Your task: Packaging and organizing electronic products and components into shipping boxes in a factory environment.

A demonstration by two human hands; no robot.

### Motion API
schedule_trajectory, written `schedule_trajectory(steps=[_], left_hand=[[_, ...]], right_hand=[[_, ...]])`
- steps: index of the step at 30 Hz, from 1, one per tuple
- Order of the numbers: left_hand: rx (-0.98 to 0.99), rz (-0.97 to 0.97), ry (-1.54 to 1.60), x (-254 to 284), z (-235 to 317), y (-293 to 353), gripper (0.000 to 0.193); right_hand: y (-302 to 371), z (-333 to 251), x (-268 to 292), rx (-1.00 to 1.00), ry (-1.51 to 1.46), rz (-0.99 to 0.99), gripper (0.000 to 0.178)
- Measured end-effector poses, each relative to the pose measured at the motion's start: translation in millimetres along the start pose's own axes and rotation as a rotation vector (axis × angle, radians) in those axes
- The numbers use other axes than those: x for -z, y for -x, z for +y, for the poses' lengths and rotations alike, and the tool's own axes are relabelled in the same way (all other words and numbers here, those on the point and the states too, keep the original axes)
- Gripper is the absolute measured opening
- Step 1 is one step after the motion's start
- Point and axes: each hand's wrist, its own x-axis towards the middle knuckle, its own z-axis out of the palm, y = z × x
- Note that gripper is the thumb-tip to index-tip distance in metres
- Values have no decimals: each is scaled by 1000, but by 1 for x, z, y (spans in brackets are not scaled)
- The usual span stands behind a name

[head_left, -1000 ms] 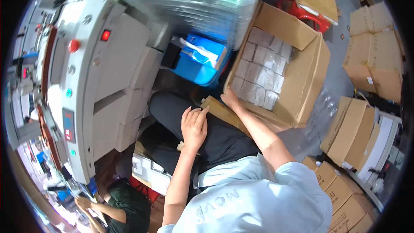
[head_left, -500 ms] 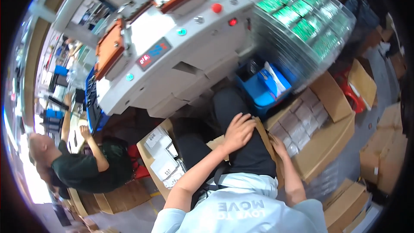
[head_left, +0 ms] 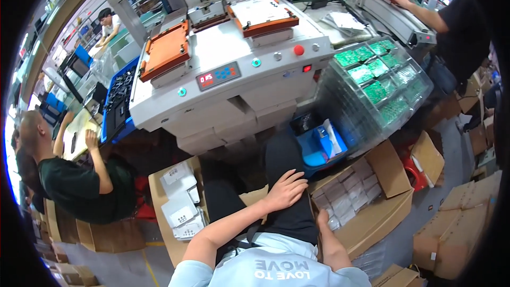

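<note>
My left hand (head_left: 287,188) lies flat on my right thigh, on the black trousers (head_left: 281,154), with its fingers stretched out and holding nothing. My right hand (head_left: 322,217) hangs beside that thigh, at the left edge of an open cardboard box (head_left: 372,220). Its fingers are mostly hidden, so I cannot tell whether they hold anything. Inside this box are rows of small pale packs (head_left: 348,194) with clear plastic over part of them. By my left leg, another cardboard box (head_left: 159,194) holds white moulded parts (head_left: 180,202).
Ahead stands a white machine (head_left: 212,111) with orange fixtures (head_left: 167,50), a lit panel and a red button (head_left: 299,50). Stacked clear trays (head_left: 340,87) with green circuit boards and a blue bin (head_left: 313,159) are at right. Co-workers sit left (head_left: 74,180) and stand right (head_left: 465,26).
The view has turned and steadied, bringing the machine and the person at right into sight. My left hand stays on my thigh. My right hand's fingers, partly visible before, are now mostly hidden.
</note>
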Motion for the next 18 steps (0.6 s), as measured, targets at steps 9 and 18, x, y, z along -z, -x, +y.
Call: schedule_trajectory(steps=[9,18], left_hand=[[39,-65,33,-3,-5,-6,22],[3,-107,77,-15,-8,-22,23]], right_hand=[[2,-6,0,41,166,-11,30],[-7,-1,24,81,200,-260,30]])
